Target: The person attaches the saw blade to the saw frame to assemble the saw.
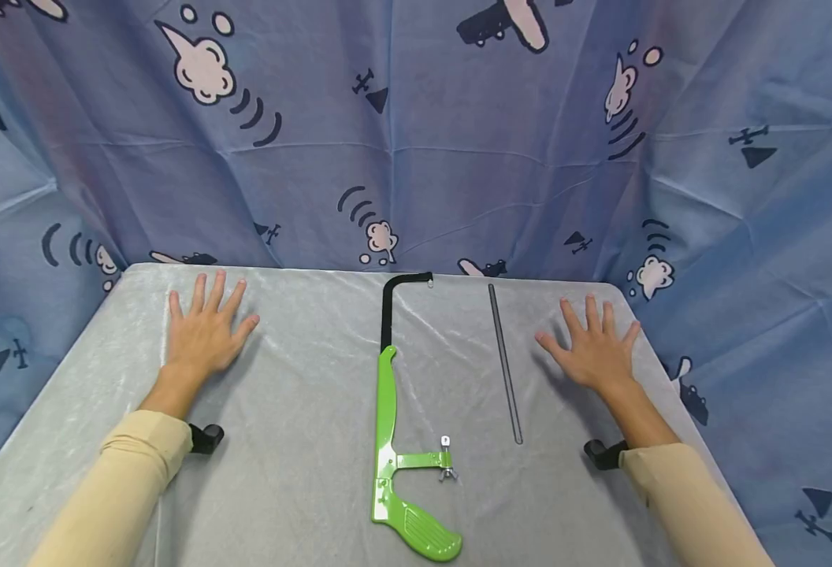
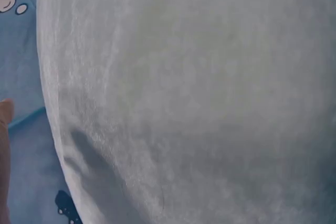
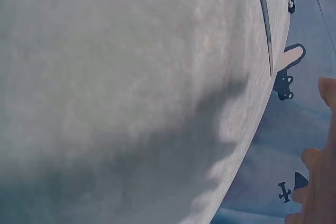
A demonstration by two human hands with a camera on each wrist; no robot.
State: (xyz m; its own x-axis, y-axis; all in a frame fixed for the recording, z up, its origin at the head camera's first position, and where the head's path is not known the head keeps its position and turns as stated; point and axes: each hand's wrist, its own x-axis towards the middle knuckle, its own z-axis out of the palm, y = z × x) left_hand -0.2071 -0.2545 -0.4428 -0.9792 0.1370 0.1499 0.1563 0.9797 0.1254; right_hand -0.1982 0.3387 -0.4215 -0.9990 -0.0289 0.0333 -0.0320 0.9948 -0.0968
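A hacksaw frame (image 1: 385, 409) with a bright green handle and a bent black front bar lies lengthwise in the middle of the table, with no blade fitted between its ends. To its right is a thin dark hacksaw blade (image 1: 505, 362), whose end also shows in the right wrist view. My left hand (image 1: 203, 331), fingers spread straight, is over the left part of the table. On the other side my right hand (image 1: 596, 346) is spread too, nearest the blade but apart from it. Both hold nothing, and shadows fall beside them.
A pale grey velvety cloth (image 1: 302, 394) covers the table. Behind it and along the sides hangs a blue printed curtain (image 1: 444, 118). On the frame's lower arm sits a small metal wing nut (image 1: 447, 474).
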